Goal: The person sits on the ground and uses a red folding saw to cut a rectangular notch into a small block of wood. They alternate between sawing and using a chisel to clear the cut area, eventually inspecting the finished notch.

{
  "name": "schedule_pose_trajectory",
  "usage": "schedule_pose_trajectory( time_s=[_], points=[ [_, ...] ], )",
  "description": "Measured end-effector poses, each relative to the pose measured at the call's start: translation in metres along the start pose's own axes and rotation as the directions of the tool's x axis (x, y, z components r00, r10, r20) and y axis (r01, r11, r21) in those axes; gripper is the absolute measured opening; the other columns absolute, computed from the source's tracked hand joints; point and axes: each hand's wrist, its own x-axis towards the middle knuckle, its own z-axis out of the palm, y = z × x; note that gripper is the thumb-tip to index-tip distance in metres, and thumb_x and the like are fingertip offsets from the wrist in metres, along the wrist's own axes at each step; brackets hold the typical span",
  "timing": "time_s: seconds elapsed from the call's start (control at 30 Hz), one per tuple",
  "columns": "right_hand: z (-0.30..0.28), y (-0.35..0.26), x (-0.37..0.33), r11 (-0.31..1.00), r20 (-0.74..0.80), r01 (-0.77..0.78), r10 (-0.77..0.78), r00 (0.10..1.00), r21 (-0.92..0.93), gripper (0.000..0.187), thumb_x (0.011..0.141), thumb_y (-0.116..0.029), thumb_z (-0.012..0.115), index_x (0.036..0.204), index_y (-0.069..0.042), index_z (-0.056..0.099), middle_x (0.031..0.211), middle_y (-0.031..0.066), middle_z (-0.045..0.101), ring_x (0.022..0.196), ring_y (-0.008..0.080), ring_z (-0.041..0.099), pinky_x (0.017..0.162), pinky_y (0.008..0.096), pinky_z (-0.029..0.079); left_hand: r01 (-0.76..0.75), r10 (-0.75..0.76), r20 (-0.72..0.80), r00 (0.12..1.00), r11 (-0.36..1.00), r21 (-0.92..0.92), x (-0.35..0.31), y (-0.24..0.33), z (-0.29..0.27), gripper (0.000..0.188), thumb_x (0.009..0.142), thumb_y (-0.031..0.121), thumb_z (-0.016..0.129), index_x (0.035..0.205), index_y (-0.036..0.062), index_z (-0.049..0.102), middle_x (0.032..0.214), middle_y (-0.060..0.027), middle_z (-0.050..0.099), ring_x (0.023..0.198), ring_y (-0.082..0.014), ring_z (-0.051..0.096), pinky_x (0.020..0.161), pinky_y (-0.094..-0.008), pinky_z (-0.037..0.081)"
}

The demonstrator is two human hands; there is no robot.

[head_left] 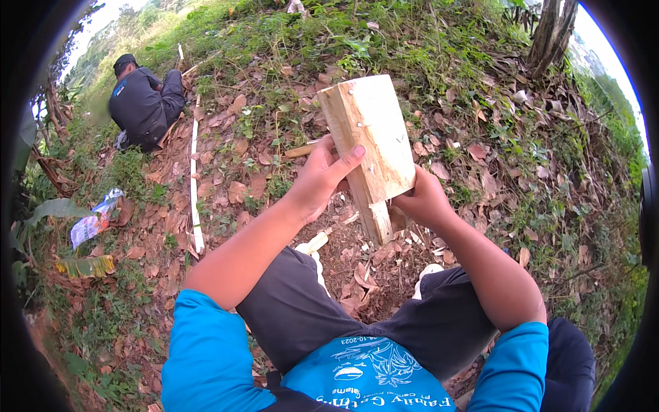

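Note:
Up in front of me, tilted, is a thick pale wooden block (384, 134), with a broad face turned toward the right and a narrower edge along its left. A thin tongue of wood (379, 221) sticks out from its lower end. My left hand (324, 175) grips the left edge, thumb lying across the wood and fingers mostly hidden behind. On the lower right corner, my right hand (425, 198) is closed, its fingertips partly out of sight under the block. Wood chips (415, 240) lie on the soil below, between my feet.
A pale wood offcut (316, 242) lies by my left foot, and a stick (300, 151) rests beyond my left hand. A long pale strip (195, 178) runs along the leafy ground. Farther left are a plastic wrapper (97, 220) and a seated person (145, 103). A tree trunk (551, 34) stands far right.

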Motion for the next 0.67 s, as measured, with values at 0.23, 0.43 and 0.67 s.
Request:
schedule_pose_trajectory(
  time_s=[0.23, 0.43, 0.67],
  points=[
    [0.001, 0.023, 0.007, 0.979, -0.120, 0.150, -0.133, 0.984, 0.140, 0.052, 0.089, 0.004, 0.063, 0.141, 0.000, 0.053, 0.122, 0.0127, 0.071, 0.111, 0.0212, 0.071, 0.094, 0.0350, 0.055, -0.072, 0.012, 0.187, 0.982, 0.945, 0.320, -0.002, 0.000, -0.022, 0.077, 0.099, 0.044, 0.071, 0.151, 0.0000, 0.035, 0.136, -0.0187, 0.063, 0.121, -0.0258, 0.066, 0.098, -0.0429, 0.059],
    [-0.033, 0.017, 0.019, 0.977, -0.311, 0.080, -0.015, 0.950, 0.198, 0.036, 0.096, 0.001, 0.059, 0.132, 0.001, 0.057, 0.112, 0.0101, 0.071, 0.093, 0.0125, 0.070, 0.079, 0.0257, 0.055, -0.465, 0.512, 0.233, 0.827, 0.388, 0.796, -0.012, 0.058, -0.029, 0.036, 0.101, 0.038, 0.069, 0.116, 0.0054, 0.075, 0.113, -0.0134, 0.077, 0.104, -0.0233, 0.074, 0.092, -0.0385, 0.059],
    [-0.108, 0.050, 0.065, 0.888, -0.597, 0.187, 0.116, 0.794, 0.421, 0.034, 0.105, -0.009, 0.057, 0.138, -0.002, 0.053, 0.120, 0.0102, 0.069, 0.104, 0.0200, 0.071, 0.088, 0.0353, 0.060, -0.972, 0.934, 0.269, 0.236, 0.222, 0.081, -0.072, 0.189, -0.001, 0.041, 0.108, 0.029, 0.039, 0.136, 0.0003, 0.049, 0.140, -0.0222, 0.059, 0.129, -0.0370, 0.057, 0.109, -0.0586, 0.044]
  ],
)
